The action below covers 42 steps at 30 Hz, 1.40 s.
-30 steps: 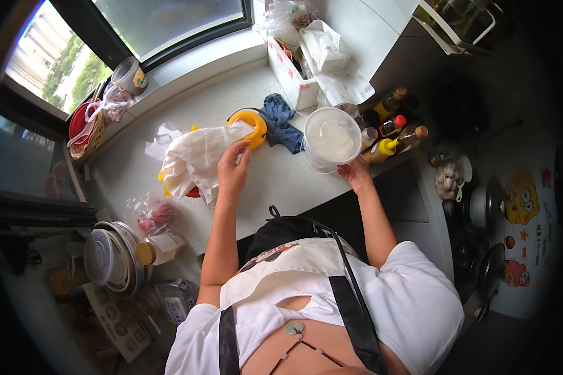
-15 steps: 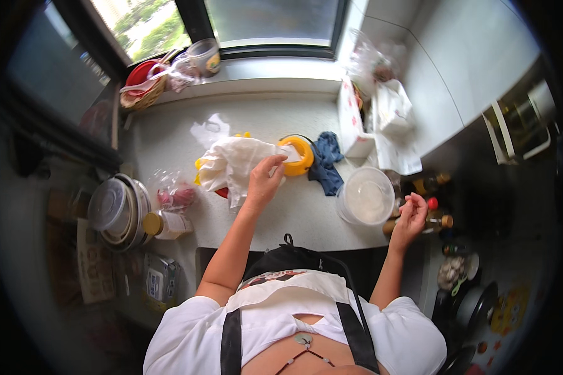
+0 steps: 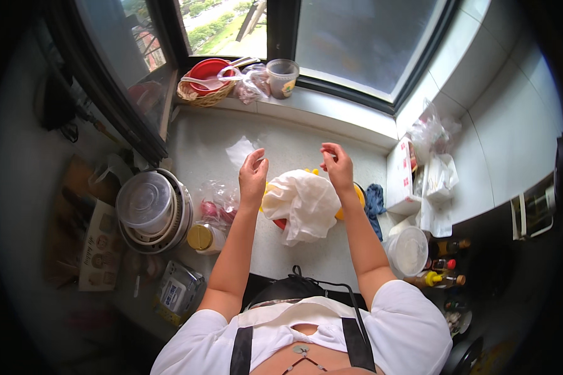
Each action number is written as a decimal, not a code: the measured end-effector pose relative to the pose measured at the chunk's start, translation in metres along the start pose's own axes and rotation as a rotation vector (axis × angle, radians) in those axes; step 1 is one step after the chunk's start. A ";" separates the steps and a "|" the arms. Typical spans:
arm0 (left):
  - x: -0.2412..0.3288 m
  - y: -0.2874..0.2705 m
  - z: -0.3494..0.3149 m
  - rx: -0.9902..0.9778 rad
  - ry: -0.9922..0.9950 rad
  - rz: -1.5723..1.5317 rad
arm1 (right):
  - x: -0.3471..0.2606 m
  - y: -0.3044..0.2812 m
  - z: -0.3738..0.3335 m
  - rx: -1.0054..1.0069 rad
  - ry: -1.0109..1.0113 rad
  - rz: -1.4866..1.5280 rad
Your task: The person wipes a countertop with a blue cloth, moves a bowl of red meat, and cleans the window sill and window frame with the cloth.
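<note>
My left hand (image 3: 253, 179) is raised over the counter, its fingers curved and apart, with nothing in it. Level with it, my right hand (image 3: 338, 167) also holds nothing, its fingers loosely bent and apart. Between my forearms lies a crumpled white cloth (image 3: 303, 206), draped over something whose red and yellow edges peek out; what it covers is hidden. Behind my right forearm a yellow round object (image 3: 359, 196) shows only in part, beside a dark blue cloth (image 3: 374, 209). Beyond my left hand is a thin white sheet (image 3: 243, 151).
On the left stand stacked bowls with a clear lid (image 3: 145, 200), a gold-lidded jar (image 3: 205, 238) and a plastic bag (image 3: 216, 206). A white tub (image 3: 409, 251) and bottles (image 3: 444, 264) are on the right. A basket (image 3: 206, 97) sits on the windowsill (image 3: 338, 112).
My right hand has moved from beside the tub to the far side of the cloth. My left hand has left the cloth and shifted left. The whole view has turned.
</note>
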<state>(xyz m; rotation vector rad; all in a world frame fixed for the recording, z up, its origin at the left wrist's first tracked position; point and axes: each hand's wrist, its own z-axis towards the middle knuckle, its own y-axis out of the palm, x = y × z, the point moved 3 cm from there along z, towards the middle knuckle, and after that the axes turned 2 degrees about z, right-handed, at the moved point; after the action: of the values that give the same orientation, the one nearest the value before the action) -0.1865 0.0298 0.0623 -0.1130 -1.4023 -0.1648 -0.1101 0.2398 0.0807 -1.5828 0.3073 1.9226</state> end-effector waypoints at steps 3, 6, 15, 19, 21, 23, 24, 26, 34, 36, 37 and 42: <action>-0.004 -0.012 0.038 0.060 0.015 -0.021 | 0.008 0.050 0.050 -0.090 0.085 0.068; -0.015 -0.026 0.076 0.141 -0.058 -0.085 | 0.023 0.086 0.094 -0.123 0.135 0.072; -0.049 -0.016 0.160 0.194 -0.146 -0.126 | 0.072 0.129 0.202 -0.107 -0.089 -0.399; -0.068 -0.015 0.178 0.116 -0.154 -0.041 | 0.067 0.139 0.229 -0.146 -0.140 -0.567; -0.068 -0.014 0.177 0.094 -0.171 -0.004 | 0.059 0.141 0.241 -0.159 -0.104 -0.661; -0.071 -0.015 0.182 0.079 -0.123 0.042 | 0.049 0.144 0.257 -0.197 -0.031 -0.771; -0.077 -0.017 0.184 0.094 -0.105 0.086 | 0.049 0.144 0.259 -0.204 -0.032 -0.799; -0.084 -0.022 0.189 0.123 -0.070 0.172 | 0.046 0.145 0.262 -0.216 -0.039 -0.857; -0.078 -0.019 0.210 0.073 -0.117 0.203 | 0.039 0.113 0.232 -0.008 -0.110 -0.802; -0.067 -0.006 0.216 0.013 -0.376 -0.313 | 0.034 0.097 0.207 -0.023 -0.122 -0.754; -0.065 -0.003 0.224 -0.077 -0.393 -0.486 | 0.027 0.089 0.195 -0.025 -0.134 -0.728; -0.065 0.019 0.256 -0.110 -0.426 -1.153 | 0.018 0.048 0.139 -0.009 -0.099 -0.613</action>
<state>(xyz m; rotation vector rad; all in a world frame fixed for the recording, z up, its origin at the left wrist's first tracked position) -0.4417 0.0966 0.0411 0.6227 -1.7354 -1.2253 -0.2515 0.2830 0.0895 -1.3718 -0.2118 1.5094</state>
